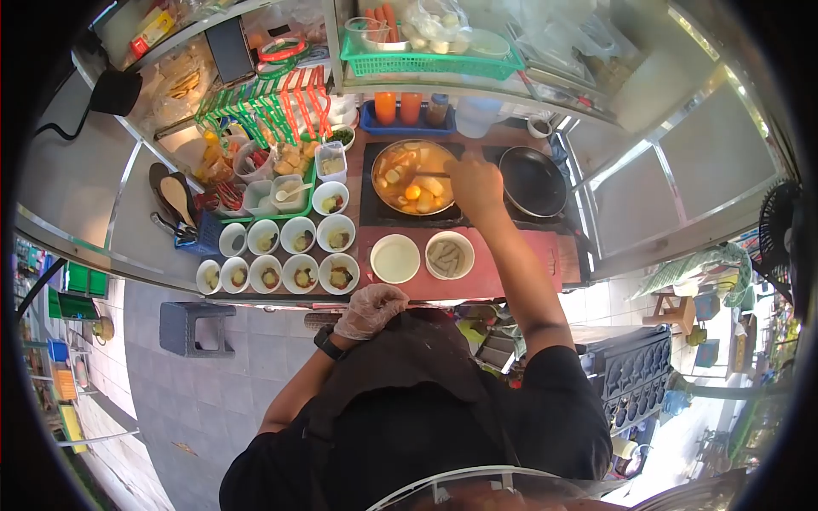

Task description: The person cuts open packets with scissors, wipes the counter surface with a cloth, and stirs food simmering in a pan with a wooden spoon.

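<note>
My right hand (475, 187) is closed around the handle of a utensil (432, 175) whose end lies in a pan of orange broth with pieces and an egg yolk (412, 192). My left hand (372, 311), in a clear plastic glove, rests near the counter's front edge by my body, its fingers curled; anything inside it is hidden. Just ahead of it, a white bowl of pale liquid (394, 259) and a white bowl with greyish strips (449, 255) stand on a red board (503, 264). Left of them are rows of small white bowls (297, 235) with seasonings.
An empty black pan (533, 181) sits right of the broth pan. Behind stands a blue tray (408, 129) with sauce bottles. At the left are a green tray with tubs (291, 192) and a blue basket of utensils (197, 238). Shelves overhang the back.
</note>
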The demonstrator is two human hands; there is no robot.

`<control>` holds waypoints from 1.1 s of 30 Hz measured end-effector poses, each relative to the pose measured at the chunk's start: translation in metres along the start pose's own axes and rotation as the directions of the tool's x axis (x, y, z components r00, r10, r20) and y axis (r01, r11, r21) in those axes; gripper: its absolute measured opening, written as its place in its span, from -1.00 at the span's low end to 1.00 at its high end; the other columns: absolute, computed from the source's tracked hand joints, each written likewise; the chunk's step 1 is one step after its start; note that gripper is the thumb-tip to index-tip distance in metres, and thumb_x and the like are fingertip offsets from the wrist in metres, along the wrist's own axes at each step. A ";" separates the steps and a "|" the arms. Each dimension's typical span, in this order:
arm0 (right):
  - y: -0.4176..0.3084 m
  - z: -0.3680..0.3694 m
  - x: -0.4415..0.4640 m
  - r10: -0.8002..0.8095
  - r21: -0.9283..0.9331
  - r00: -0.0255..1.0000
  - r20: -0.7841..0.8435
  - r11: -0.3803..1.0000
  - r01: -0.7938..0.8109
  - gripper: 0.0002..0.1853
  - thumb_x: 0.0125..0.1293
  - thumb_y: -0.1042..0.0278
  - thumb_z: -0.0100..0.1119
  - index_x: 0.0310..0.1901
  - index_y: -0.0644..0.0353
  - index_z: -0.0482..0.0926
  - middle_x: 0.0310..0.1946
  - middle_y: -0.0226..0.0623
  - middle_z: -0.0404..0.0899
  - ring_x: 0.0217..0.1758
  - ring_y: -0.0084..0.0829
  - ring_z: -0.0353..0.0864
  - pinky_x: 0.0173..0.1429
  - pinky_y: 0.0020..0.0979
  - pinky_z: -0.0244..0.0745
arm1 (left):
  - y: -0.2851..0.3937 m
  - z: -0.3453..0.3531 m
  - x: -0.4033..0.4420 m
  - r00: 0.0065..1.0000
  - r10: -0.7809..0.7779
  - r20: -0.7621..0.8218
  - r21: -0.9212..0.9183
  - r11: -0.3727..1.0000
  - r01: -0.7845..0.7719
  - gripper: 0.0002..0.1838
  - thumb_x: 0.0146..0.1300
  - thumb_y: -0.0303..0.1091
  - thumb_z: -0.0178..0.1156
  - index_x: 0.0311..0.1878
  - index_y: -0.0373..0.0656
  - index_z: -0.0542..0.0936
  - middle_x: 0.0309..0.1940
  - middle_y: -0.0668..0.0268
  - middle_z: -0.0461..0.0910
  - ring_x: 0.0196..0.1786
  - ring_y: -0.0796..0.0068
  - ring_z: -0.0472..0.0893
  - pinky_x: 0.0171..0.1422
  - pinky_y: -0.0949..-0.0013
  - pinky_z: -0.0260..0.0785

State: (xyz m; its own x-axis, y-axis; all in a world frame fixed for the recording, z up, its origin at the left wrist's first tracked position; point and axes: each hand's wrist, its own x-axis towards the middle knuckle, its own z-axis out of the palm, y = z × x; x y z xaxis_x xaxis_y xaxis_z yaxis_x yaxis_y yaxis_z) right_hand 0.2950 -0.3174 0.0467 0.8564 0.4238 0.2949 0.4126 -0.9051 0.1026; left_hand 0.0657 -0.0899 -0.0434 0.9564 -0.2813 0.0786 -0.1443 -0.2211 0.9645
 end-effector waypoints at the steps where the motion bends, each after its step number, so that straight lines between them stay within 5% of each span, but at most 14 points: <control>1: -0.003 0.000 0.004 0.002 0.007 0.997 -0.080 1.000 -0.002 -0.85 0.34 0.33 0.20 -0.24 -0.06 0.78 -0.17 -0.19 0.71 -0.16 -0.21 0.83 -0.17 -0.16 0.73 | -0.001 0.000 0.000 1.000 0.007 0.000 -0.029 1.000 -0.007 -0.86 0.48 -0.38 0.35 0.00 -0.20 0.71 -0.18 0.28 0.74 -0.11 0.51 0.72 0.00 0.40 0.58; 3: -0.008 0.012 0.010 0.018 0.017 0.988 -0.152 1.000 -0.015 -0.84 0.35 0.32 0.20 -0.21 -0.05 0.78 -0.17 -0.19 0.72 -0.17 -0.20 0.83 -0.14 -0.14 0.74 | 0.000 0.000 -0.002 1.000 0.007 0.013 -0.058 0.998 -0.006 -0.86 0.48 -0.38 0.36 0.00 -0.20 0.71 -0.17 0.28 0.74 -0.11 0.51 0.72 0.01 0.40 0.58; 5: -0.008 0.040 0.019 0.007 0.093 0.998 -0.069 0.996 0.000 -0.80 0.40 0.32 0.15 -0.08 -0.06 0.75 -0.13 -0.17 0.69 -0.06 -0.07 0.80 -0.04 -0.10 0.73 | 0.007 -0.001 0.002 0.999 -0.027 0.031 -0.023 0.999 0.028 -0.85 0.47 -0.37 0.36 -0.01 -0.21 0.71 -0.18 0.28 0.74 -0.12 0.50 0.72 0.02 0.38 0.59; 9: 0.007 0.022 0.015 0.053 0.018 0.997 0.054 0.998 -0.054 -0.80 0.41 0.34 0.13 -0.13 -0.03 0.77 -0.09 -0.14 0.73 -0.11 -0.14 0.84 -0.14 -0.16 0.76 | -0.007 0.003 -0.005 0.998 -0.063 -0.015 -0.156 0.986 0.060 -0.86 0.47 -0.37 0.36 -0.02 -0.21 0.71 -0.20 0.27 0.75 -0.12 0.45 0.73 0.02 0.35 0.60; 15: 0.036 0.052 0.013 0.127 0.163 0.990 0.066 0.977 -0.136 -0.73 0.42 0.34 0.14 0.09 0.12 0.66 -0.09 0.02 0.74 -0.07 0.06 0.83 -0.08 -0.01 0.76 | 0.009 -0.003 0.001 1.000 0.001 0.030 0.049 0.999 -0.002 -0.87 0.49 -0.42 0.32 -0.02 -0.25 0.72 -0.20 0.26 0.76 -0.16 0.51 0.73 -0.03 0.40 0.59; 18: 0.037 0.055 0.000 0.174 0.226 0.975 0.136 0.953 -0.201 -0.75 0.35 0.38 0.17 0.02 0.13 0.68 -0.16 0.05 0.76 -0.11 0.10 0.83 -0.08 -0.01 0.76 | -0.009 0.005 0.000 0.999 -0.034 0.042 -0.171 0.984 0.041 -0.87 0.49 -0.41 0.32 -0.04 -0.25 0.73 -0.22 0.26 0.76 -0.17 0.52 0.72 -0.05 0.39 0.59; 23: 0.041 0.008 -0.009 0.250 0.218 0.968 0.021 0.944 -0.248 -0.84 0.30 0.41 0.17 -0.16 0.16 0.71 -0.26 0.01 0.80 -0.19 0.07 0.85 -0.10 -0.03 0.76 | -0.004 0.003 0.002 0.998 -0.034 0.061 -0.037 0.999 0.037 -0.86 0.48 -0.39 0.34 -0.03 -0.24 0.73 -0.23 0.26 0.76 -0.17 0.52 0.72 -0.06 0.37 0.59; 26: 0.039 0.015 -0.015 0.179 0.125 0.977 0.117 0.973 -0.193 -0.83 0.31 0.39 0.15 -0.20 0.17 0.72 -0.26 0.01 0.80 -0.18 0.01 0.86 -0.13 -0.07 0.77 | -0.006 0.000 0.002 0.997 -0.013 0.074 -0.084 0.996 0.019 -0.86 0.52 -0.37 0.31 0.00 -0.23 0.70 -0.20 0.32 0.75 -0.12 0.56 0.71 0.04 0.41 0.59; 33: 0.012 0.007 -0.039 0.028 0.075 0.999 0.035 0.997 -0.031 -0.85 0.33 0.39 0.21 -0.12 0.03 0.72 -0.16 -0.11 0.72 -0.18 -0.05 0.84 -0.21 -0.12 0.75 | -0.007 0.001 -0.005 0.999 -0.032 0.040 -0.044 0.998 0.034 -0.85 0.49 -0.37 0.35 0.00 -0.21 0.71 -0.17 0.30 0.75 -0.12 0.54 0.73 0.02 0.40 0.60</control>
State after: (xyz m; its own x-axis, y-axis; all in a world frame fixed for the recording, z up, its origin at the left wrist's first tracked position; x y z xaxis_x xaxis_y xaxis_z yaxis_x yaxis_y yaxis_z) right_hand 0.2681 -0.3444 0.0300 0.8781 0.3991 0.2639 0.4082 -0.9126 0.0221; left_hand 0.0622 -0.0877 -0.0508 0.9497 -0.3108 0.0378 -0.1007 -0.1890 0.9768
